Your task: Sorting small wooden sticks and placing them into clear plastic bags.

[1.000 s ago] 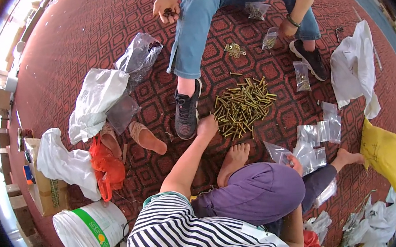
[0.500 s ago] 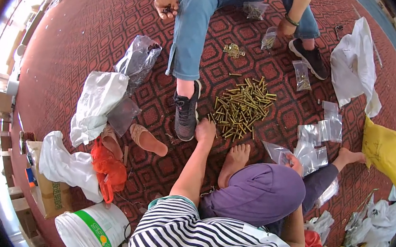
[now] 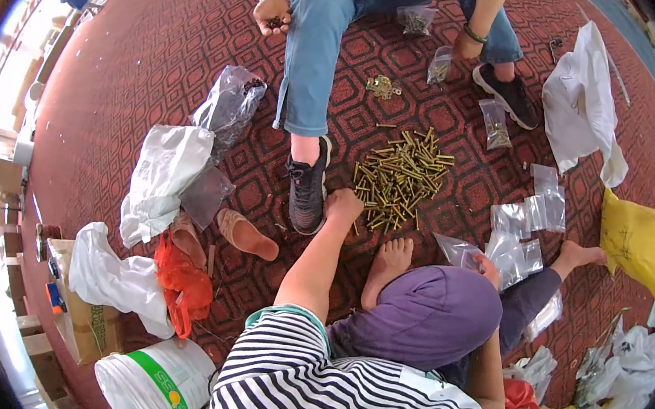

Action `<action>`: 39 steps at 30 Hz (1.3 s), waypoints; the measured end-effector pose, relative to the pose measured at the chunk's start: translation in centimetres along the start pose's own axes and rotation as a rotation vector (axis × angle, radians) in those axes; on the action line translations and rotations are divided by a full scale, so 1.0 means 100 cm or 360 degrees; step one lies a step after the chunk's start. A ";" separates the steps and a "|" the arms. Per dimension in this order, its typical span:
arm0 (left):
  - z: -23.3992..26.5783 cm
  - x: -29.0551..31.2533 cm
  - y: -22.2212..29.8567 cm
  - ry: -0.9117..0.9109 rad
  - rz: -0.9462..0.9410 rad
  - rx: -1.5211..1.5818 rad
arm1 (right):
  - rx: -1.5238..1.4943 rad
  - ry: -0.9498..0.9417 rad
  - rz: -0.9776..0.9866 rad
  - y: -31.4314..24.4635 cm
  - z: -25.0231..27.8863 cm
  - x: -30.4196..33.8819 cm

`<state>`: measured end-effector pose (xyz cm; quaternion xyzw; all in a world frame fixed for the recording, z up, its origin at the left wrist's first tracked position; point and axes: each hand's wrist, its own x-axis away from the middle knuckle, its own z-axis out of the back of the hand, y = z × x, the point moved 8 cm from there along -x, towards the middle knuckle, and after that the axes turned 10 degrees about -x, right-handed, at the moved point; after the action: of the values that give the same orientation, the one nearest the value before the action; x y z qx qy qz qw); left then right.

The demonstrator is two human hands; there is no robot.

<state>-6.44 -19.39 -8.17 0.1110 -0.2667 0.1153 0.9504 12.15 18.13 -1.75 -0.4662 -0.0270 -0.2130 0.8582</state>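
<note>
A heap of long brass-coloured screws (image 3: 405, 179) lies on the patterned red carpet in front of me. At its left edge, beside the other person's black shoe (image 3: 308, 194), is my left hand (image 3: 342, 204) with its fingers curled closed. What they hold, if anything, is hidden. My right hand (image 3: 488, 269), partly covered by my bent purple-clad knee, grips a clear plastic bag (image 3: 456, 250). Several flat clear bags (image 3: 510, 246) are spread next to it on the carpet.
Across from me another person holds small dark pieces (image 3: 275, 23) in one palm and a small filled bag (image 3: 439, 65) in the other hand. Brass-coloured fittings (image 3: 384, 87) lie beyond the screws. Slippers (image 3: 247, 236), white sacks, a white bucket (image 3: 156, 390) and a yellow package (image 3: 646, 249) surround us.
My left hand has shifted slightly up and right, its fingers now drawn in more tightly. The right hand stays on the bag. The other person's palm has closed a little.
</note>
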 end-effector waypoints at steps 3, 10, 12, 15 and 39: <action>-0.004 0.011 -0.004 -0.0129 -0.0098 0.0062 | -0.0019 0.0023 -0.0024 0.000 0.004 0.003; -0.021 0.061 0.004 -0.1348 -0.0355 0.3371 | -0.0219 0.0018 -0.0167 0.000 0.012 0.006; -0.016 0.072 0.003 -0.1199 -0.0032 0.3386 | -0.0323 0.0012 -0.0279 0.000 0.010 0.004; -0.015 0.071 0.007 -0.1180 -0.0064 0.3301 | -0.0191 -0.0005 -0.0209 -0.011 0.008 0.004; -0.027 0.045 -0.004 0.0486 -0.0596 -0.0041 | -0.0298 0.0006 -0.0222 -0.047 0.006 0.007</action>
<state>-1.27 -18.35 -8.11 0.1276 -0.0963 -0.0508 0.9858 11.01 16.15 2.51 -0.5410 -0.0378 -0.2745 0.7940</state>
